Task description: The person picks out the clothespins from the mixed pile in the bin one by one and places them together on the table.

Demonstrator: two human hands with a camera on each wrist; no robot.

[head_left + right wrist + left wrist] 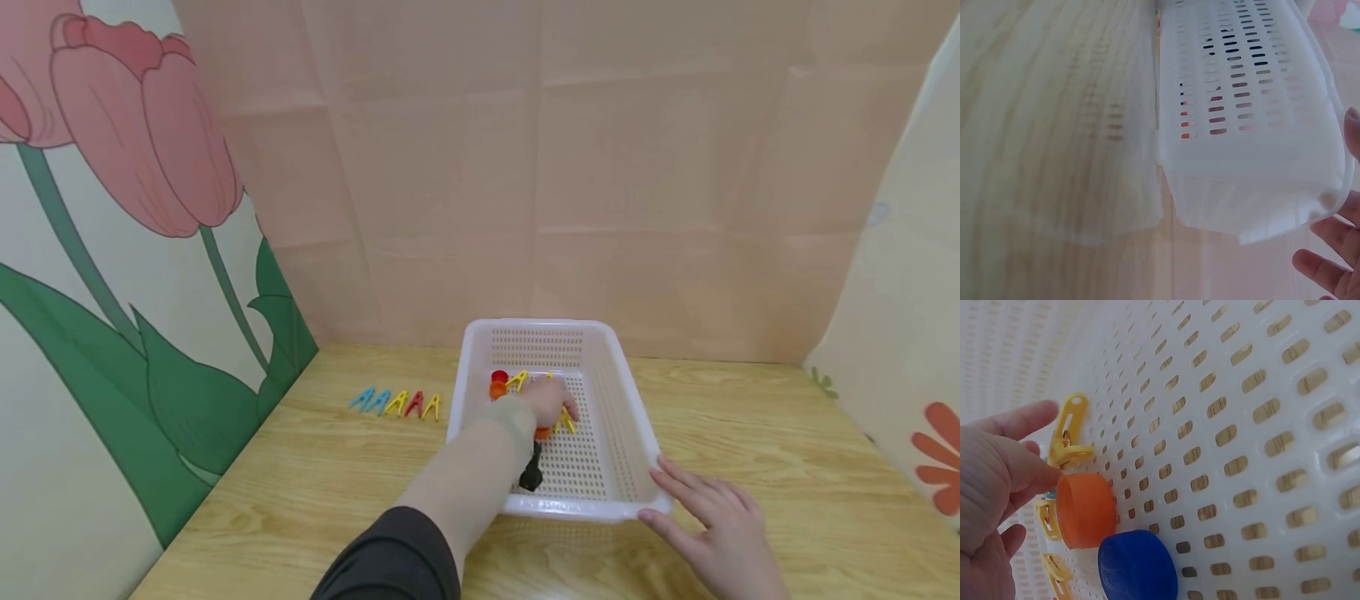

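A white perforated plastic basket (pixel 633 417) stands on the wooden table. My left hand (pixel 551 398) reaches inside it, palm partly hidden by the wrist. In the left wrist view the extended index finger and bent thumb are beside a yellow clothespin (pixel 1067 434), with no clear grip on it. Just below the fingertips are an orange bottle cap (pixel 1088 509) and a blue bottle cap (pixel 1138 565). More yellow clothespins (pixel 1057 569) lie close by. With fingers fairly straight and spread, my right hand (pixel 716 521) touches the basket's near right corner.
Left of the basket, several clothespins lie in a row: blue (pixel 382 401), yellow (pixel 397 403) and red (pixel 415 404). Inside the basket are a red cap (pixel 499 377) and a black object (pixel 532 468). A pinkish-brown sheet (pixel 540 183) hangs behind the table.
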